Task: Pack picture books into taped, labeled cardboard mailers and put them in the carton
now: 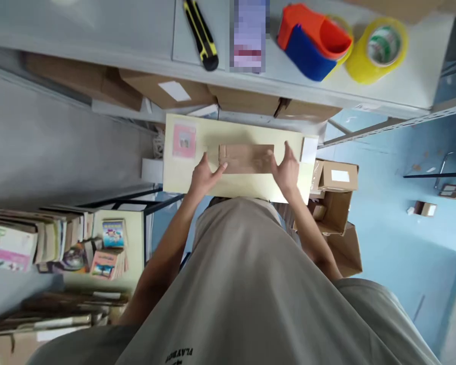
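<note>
A flat brown cardboard box [247, 159] lies lengthwise on a pale yellow table [243, 187] in front of me. My left hand [204, 177] is at its left end, thumb stretched out to the box's edge and index finger pointing away from it. At the other end is my right hand [288, 173], its thumb at the right edge and its index finger raised apart. Both hands look spread rather than wrapped round the box; their lower fingers are hidden.
A grey shelf [99, 30] beyond the table bears a box cutter [201, 35], a tape dispenser [311, 43] and a yellow tape roll [378, 49]. A pink card [184, 141] lies on the table's left. Books [53, 238] stand at left, open cartons [336, 210] at right.
</note>
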Demonstrator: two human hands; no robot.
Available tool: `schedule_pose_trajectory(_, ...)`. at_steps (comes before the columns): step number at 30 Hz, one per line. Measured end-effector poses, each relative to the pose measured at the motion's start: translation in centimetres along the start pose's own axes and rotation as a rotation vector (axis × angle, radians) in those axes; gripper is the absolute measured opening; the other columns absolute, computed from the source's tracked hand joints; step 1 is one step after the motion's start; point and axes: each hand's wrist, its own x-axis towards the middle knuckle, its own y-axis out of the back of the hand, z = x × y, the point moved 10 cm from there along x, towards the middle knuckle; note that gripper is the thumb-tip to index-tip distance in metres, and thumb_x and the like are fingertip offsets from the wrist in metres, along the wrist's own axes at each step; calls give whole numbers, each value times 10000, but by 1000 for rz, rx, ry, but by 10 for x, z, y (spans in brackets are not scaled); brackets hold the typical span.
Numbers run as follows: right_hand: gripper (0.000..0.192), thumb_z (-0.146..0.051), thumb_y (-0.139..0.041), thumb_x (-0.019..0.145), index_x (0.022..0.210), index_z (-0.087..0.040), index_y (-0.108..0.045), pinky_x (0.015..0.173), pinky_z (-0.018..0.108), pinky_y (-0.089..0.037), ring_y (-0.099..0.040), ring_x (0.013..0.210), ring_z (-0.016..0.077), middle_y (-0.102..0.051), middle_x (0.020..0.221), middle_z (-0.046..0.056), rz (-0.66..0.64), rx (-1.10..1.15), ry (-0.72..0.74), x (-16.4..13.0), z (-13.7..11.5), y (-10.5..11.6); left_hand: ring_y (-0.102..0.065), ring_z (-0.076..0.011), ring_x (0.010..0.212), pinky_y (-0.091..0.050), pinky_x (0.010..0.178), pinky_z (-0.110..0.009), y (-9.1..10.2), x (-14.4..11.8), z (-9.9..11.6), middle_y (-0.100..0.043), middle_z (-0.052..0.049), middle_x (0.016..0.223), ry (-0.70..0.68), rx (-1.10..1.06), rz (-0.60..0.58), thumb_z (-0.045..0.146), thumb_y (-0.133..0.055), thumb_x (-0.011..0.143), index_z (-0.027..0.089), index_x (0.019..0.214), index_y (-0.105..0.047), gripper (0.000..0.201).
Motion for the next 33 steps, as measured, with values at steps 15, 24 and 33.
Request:
schedule_pose_trajectory(15, 690, -430, -295, 1254, 1718, -103, -688, 1091, 396, -659, -762, 1431, 283, -735, 1624, 284, -29, 224, -180, 6, 26, -83, -746, -291, 907, -409, 764, -343, -11, 17, 5, -824, -106, 867, 127, 10, 96, 662, -597, 1181, 226, 922, -852, 568)
schedule_pose_trajectory(24, 566, -651, -587, 1199, 1396, -230, -909, 1256, 493, -615, -746, 1458, 307, -815, 1490, 175, 189, 763, -89, -5, 62, -86, -722, -223, 819, -463, 734, -294, -8, 17, -14, -750, -49, 772, 3, -241, 120, 550, -653, 1171, 196, 881, -850, 499)
schedule_pose_trajectory(33, 510, -674, -741, 1087, 1155, -210, -939, 1080, 516, -717, -819, 1153, 304, -830, 1314, 174, 137, 835, -179, -55, 107, -138, -873, -281, 1146, -702, 1098, -397, -64, 12, -71, -898, -125, 1335, -12, -484, 24, 311, -800, 1006, 181, 1308, -916, 349)
